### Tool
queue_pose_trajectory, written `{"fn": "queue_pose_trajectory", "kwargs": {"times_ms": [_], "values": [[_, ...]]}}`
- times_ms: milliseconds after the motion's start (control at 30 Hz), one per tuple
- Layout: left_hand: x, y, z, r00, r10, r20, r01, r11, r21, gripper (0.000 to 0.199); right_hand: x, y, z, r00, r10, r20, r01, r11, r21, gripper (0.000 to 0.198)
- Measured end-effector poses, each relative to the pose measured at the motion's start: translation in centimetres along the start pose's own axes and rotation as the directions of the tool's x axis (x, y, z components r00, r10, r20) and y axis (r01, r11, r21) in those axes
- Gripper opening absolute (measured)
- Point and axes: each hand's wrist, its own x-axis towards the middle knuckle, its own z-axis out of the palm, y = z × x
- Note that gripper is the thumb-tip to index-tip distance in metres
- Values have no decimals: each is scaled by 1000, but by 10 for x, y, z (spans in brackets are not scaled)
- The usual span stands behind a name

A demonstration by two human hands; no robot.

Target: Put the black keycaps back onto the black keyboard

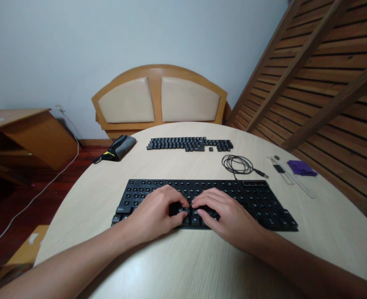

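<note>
A black keyboard (233, 195) lies flat in front of me, most of its switch mounts bare and keycaps sitting along its lower rows. Over its middle, my left hand (160, 209) is curled, thumb and index finger closed at a small black keycap (185, 210) low on the board. Just to the right, my right hand (225, 214) bends inward with thumb and fingertips drawn together on the neighbouring keys; what lies between them is partly hidden. The two sets of fingertips almost meet.
Loose black keycaps (177, 143) stand in rows farther back on the round table (86, 199). A coiled cable (237, 165) lies behind the keyboard. To the right are a wire keycap puller (279, 169), a thin white stick (303, 187) and a purple cloth (301, 168). A dark pouch (119, 147) sits back left.
</note>
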Motion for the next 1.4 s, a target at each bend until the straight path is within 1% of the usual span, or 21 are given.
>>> {"fn": "queue_pose_trajectory", "kwargs": {"times_ms": [200, 433, 600, 733, 967, 1100, 1233, 1400], "values": [[1, -1, 0, 999, 31, 8, -31, 1000, 7, 13, 1, 1, -1, 998, -64, 24, 64, 998, 6, 20], [0, 0, 0, 1000, -6, 10, 6, 1000, 9, 14, 0, 1, -1, 994, -108, 36, 108, 994, 3, 23], [1, 1, -1, 1000, 1, 7, -1, 1000, 9, 12, 0, 0, -2, 992, -129, 16, 129, 992, -5, 20], [1, 0, -1, 1000, 22, 15, -22, 1000, 12, 10, 0, -3, -4, 989, -148, 12, 149, 988, -35, 17], [0, -4, 0, 998, 69, 7, -69, 997, -15, 4, -1, -2, -4, 980, -196, 37, 199, 974, -109, 18], [0, -5, 1, 994, 108, 7, -108, 993, -45, 6, -1, -2, -3, 974, -224, 33, 226, 965, -135, 19], [0, -4, 0, 995, 103, 2, -103, 994, -44, 7, -3, -3, 0, 977, -211, 25, 213, 964, -163, 20], [1, -4, 1, 995, 101, -3, -101, 994, -42, 7, -4, -4, 1, 970, -241, 15, 239, 952, -190, 21]]}}
